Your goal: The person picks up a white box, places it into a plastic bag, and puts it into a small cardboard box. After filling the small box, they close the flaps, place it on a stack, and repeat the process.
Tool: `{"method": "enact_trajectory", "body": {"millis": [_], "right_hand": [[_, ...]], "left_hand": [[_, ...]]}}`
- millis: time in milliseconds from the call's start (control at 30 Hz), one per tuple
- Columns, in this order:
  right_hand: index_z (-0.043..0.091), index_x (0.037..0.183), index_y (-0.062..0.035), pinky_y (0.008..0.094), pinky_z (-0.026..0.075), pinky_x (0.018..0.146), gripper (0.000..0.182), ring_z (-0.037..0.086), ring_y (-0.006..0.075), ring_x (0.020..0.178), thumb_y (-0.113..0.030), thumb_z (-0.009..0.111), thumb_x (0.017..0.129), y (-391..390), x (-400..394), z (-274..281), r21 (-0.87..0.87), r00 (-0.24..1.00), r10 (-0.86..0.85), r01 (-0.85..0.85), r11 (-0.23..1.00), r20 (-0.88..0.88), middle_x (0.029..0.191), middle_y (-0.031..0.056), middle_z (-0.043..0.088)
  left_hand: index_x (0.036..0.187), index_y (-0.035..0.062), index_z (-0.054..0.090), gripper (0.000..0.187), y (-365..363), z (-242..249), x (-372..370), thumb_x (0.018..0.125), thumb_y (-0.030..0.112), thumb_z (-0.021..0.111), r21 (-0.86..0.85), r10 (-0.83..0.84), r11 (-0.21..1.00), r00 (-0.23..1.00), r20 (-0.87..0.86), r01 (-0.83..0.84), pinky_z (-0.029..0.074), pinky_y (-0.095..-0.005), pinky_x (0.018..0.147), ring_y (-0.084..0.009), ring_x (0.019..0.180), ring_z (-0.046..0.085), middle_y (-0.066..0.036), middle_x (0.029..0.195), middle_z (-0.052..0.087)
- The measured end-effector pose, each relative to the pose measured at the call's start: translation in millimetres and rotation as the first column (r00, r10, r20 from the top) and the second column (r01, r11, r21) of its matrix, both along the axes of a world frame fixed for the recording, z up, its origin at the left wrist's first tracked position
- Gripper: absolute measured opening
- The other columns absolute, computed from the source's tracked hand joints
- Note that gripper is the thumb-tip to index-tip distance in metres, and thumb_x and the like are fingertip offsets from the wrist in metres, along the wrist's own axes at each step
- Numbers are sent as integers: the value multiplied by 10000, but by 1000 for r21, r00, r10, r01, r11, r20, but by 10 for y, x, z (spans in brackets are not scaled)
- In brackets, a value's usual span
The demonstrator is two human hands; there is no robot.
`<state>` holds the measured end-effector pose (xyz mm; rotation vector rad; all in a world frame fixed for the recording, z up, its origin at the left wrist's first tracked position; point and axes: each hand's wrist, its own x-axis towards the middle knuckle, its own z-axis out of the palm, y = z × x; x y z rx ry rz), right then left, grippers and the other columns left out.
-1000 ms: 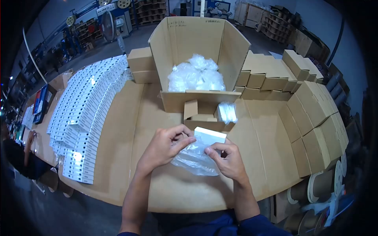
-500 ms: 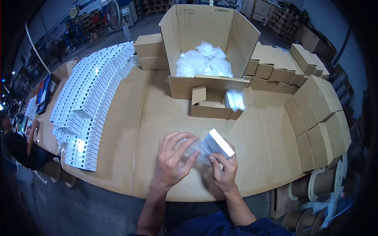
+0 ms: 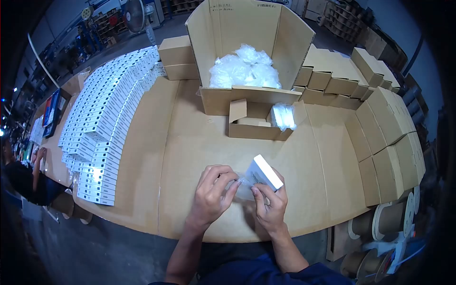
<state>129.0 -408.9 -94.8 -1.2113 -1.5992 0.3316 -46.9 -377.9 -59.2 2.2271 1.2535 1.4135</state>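
A small white box [image 3: 262, 172] with printing on its side is held tilted above the table by my right hand [image 3: 273, 203], thumb in front and fingers behind. Clear plastic [image 3: 244, 191], like a thin bag, hangs about the box's lower left side. On the left, my left hand [image 3: 212, 192] pinches the edge of that plastic between thumb and fingertips. Just beyond my hands stands a small open carton [image 3: 259, 132]. Several plastic-wrapped white boxes [image 3: 283, 117] stand in its right end.
A large open carton [image 3: 216, 102] behind holds clear plastic bags [image 3: 244, 71]. Stacked white boxes [image 3: 102, 121] fill the table's left side. Brown cartons [image 3: 380, 137] line the right and back. Cable spools [image 3: 392, 218] stand below the right edge. Another person [image 3: 31, 175] is at far left.
My left hand has closed its fingers onto the edge of the plastic, where before they were spread apart. My right hand keeps its hold on the box. The view has shifted slightly.
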Motion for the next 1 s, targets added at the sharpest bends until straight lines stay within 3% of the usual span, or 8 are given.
{"method": "enact_trajectory", "body": {"millis": [233,333,433,467,567,700,800,1000], "right_hand": [[746,915,-5,419,581,921,144,664,386,1159,-10,815,789,31,-5,-101,-34,992,-45,49,998,122,1355,264,573],[741,917,5,426,581,920,149,666,398,1150,-11,814,788,-2,13,-119,-81,994,-31,39,996,103,1353,265,573],[737,922,15,437,572,932,153,656,418,1161,-12,810,790,-19,35,-99,-134,996,-36,46,990,80,1336,283,577],[737,924,17,440,569,935,151,652,424,1166,-10,806,792,-14,52,-95,-134,997,-39,49,990,74,1328,289,580],[740,922,15,450,561,945,139,640,437,1182,-4,795,796,6,74,-45,-137,996,-58,66,988,62,1311,304,587],[744,920,8,456,551,962,128,635,440,1190,0,787,800,9,102,12,-171,998,-40,48,984,51,1311,308,590],[746,919,0,461,541,979,125,632,441,1191,-7,790,802,9,69,50,-180,999,-33,39,983,34,1309,306,592],[756,942,-1,460,539,973,143,651,435,1152,-35,803,812,49,177,29,-259,999,51,-49,965,-1,1281,287,608]], "left_hand": [[1094,-16,611,240,1,-155,48,877,-16,716,-209,-44,978,987,-158,10,532,-441,772,-354,841,654,-182,927,650],[1137,14,593,300,98,-198,39,892,61,760,-124,-26,992,985,-168,5,523,-413,727,-320,774,633,-151,842,629],[1133,48,588,406,101,-69,26,844,184,838,-364,-56,931,995,-79,24,511,-408,759,-300,766,626,-94,804,637],[1147,76,585,505,136,-150,-8,793,281,881,-353,-76,934,996,-42,56,502,-391,732,-271,730,626,-70,745,628],[1145,94,592,512,183,-183,-78,778,288,891,-305,-132,946,989,-58,109,505,-391,715,-265,717,630,-71,752,635],[1068,37,578,438,238,-197,-130,813,248,866,-293,-134,951,986,-97,101,523,-413,696,-342,721,651,-142,764,642],[1027,-5,546,367,253,-118,-154,908,244,787,-406,-249,891,967,-59,205,522,-451,700,-411,791,679,-228,827,671],[1002,-15,508,342,346,18,-200,1002,276,687,-628,-295,762,948,-120,158,501,-525,684,-477,817,685,-304,802,665]]}}
